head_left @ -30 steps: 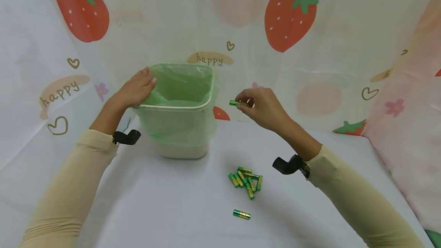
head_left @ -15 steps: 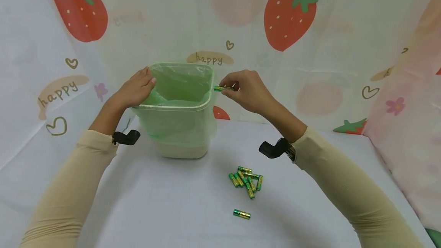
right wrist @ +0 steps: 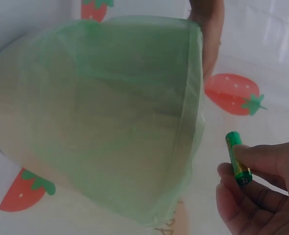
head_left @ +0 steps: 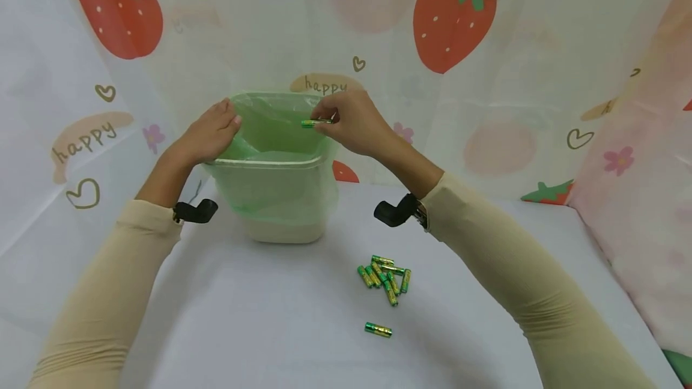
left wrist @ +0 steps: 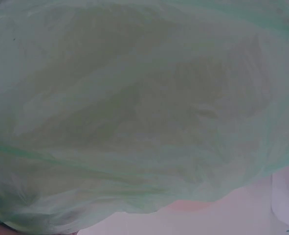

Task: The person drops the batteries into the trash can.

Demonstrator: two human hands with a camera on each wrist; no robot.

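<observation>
A whitish trash bin (head_left: pixel 281 234) lined with a thin green plastic bag (head_left: pixel 270 188) stands at the back, left of centre. My left hand (head_left: pixel 208 134) rests on its left rim with the fingers extended. Between thumb and fingers my right hand (head_left: pixel 351 122) pinches a green and gold battery (right wrist: pixel 238 159), held level over the bin's right side in the head view. Several more batteries (head_left: pixel 390 290) lie in a loose heap on the table, and a single battery (head_left: pixel 378 329) lies nearer to me. Bag plastic fills most of the left wrist view, hiding the left fingers there.
A white cloth covers the table (head_left: pixel 259 323). Behind it hangs a pale curtain (head_left: pixel 519 53) printed with strawberries, hearts and flowers, close to the bin's back. A black wrist camera (head_left: pixel 397 212) juts from the right sleeve.
My right hand has moved left and up with the battery, from right of the bin to over its opening. The left hand stays on the rim. The head view has shifted slightly.
</observation>
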